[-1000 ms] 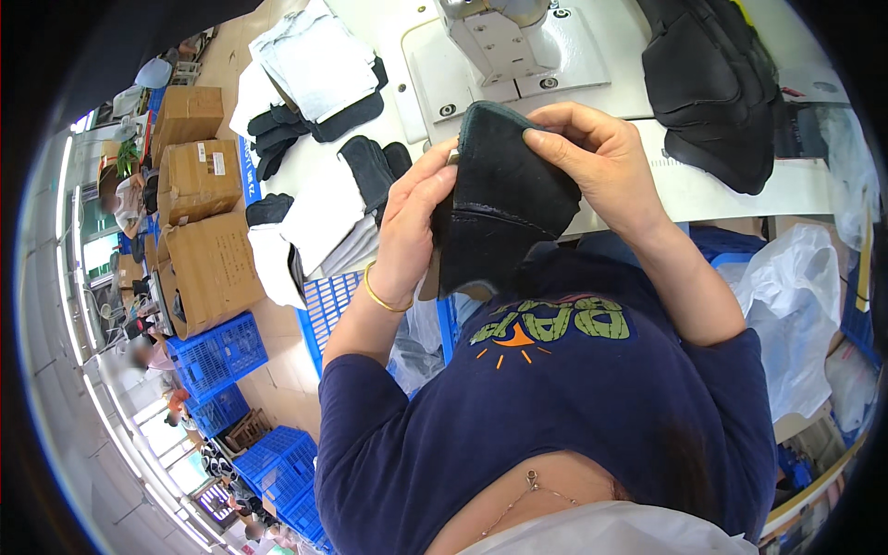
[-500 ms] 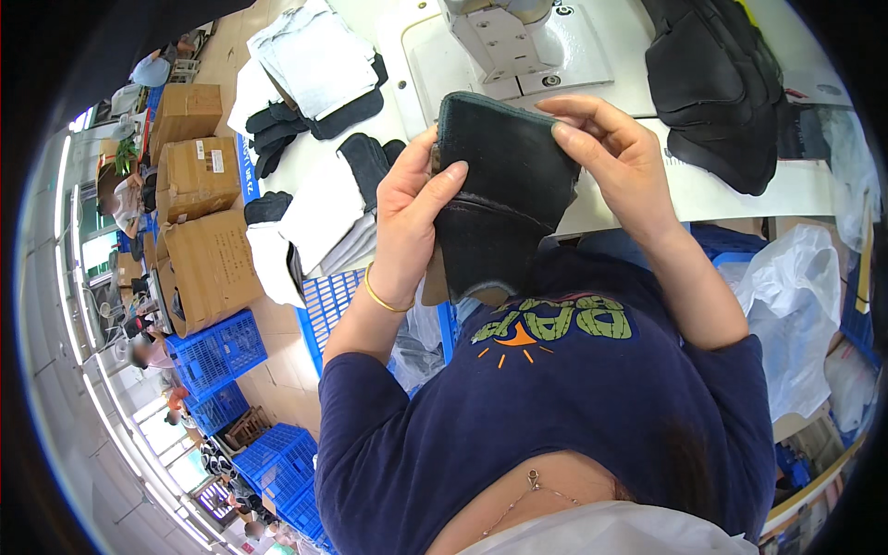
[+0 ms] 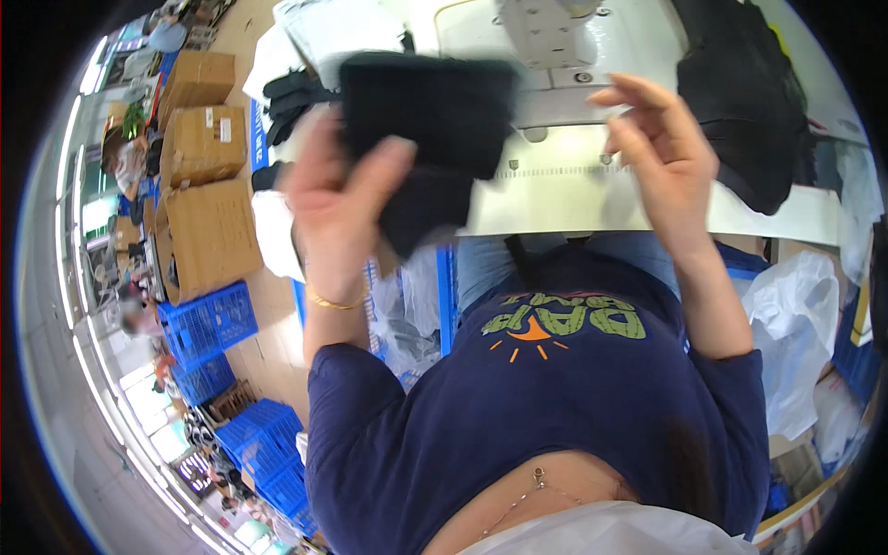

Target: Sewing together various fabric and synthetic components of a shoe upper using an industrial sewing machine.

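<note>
A flat black fabric piece (image 3: 427, 129), blurred by motion, is held over the left part of the white table (image 3: 555, 199). My left hand (image 3: 338, 203) grips its left side, thumb on top and fingers hidden underneath. Apart from the piece, my right hand (image 3: 661, 153) hovers over the table's right half with fingers spread and slightly curled, nothing in them. Beyond both hands stands a white sewing machine (image 3: 546, 42). Black cut pieces (image 3: 745, 102) lie stacked on the table to the right of my right hand.
White and black pieces (image 3: 294, 97) are piled at the table's left, partly behind my left hand. A clear plastic bag (image 3: 795, 324) hangs at the right. Cardboard boxes (image 3: 208, 143) and blue crates (image 3: 208, 324) stand on the floor to the left, with people farther off.
My right hand has let go of the black piece and moved right. My left hand has carried the piece leftward, toward the piles.
</note>
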Motion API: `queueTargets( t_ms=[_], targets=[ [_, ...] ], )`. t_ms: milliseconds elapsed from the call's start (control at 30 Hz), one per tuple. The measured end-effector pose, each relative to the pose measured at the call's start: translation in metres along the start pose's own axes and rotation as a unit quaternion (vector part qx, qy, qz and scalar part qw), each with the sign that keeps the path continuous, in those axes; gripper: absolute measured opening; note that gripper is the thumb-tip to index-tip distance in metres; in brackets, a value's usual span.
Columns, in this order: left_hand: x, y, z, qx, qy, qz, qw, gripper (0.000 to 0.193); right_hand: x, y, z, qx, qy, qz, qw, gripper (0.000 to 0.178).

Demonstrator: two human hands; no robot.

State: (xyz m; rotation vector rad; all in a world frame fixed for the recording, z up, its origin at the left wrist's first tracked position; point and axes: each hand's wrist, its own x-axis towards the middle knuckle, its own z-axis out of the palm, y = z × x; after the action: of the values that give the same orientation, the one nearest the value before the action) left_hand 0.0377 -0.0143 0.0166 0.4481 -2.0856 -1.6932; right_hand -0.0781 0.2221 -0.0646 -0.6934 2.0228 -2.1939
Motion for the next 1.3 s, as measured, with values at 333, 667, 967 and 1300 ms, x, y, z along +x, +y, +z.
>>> queueTargets(
  t_ms=[333,667,967,1300],
  targets=[
    [-0.005,-0.070,-0.085,0.497,-0.114,0.158,0.846,0.061,0.048,0.005,-0.055,-0.468,0.124,-0.205,0.851,0.031],
    [-0.014,-0.096,-0.066,0.513,-0.036,0.193,0.836,0.085,0.022,0.012,0.026,-0.283,-0.070,-0.279,0.915,0.024],
    [-0.011,-0.095,-0.081,0.386,0.060,0.141,0.909,0.077,-0.012,0.024,0.080,-0.098,-0.208,-0.047,0.972,0.033],
    [0.022,-0.083,-0.161,0.410,0.136,0.125,0.893,0.061,-0.010,0.035,0.128,0.130,-0.279,0.247,0.919,0.081]
  ],
)
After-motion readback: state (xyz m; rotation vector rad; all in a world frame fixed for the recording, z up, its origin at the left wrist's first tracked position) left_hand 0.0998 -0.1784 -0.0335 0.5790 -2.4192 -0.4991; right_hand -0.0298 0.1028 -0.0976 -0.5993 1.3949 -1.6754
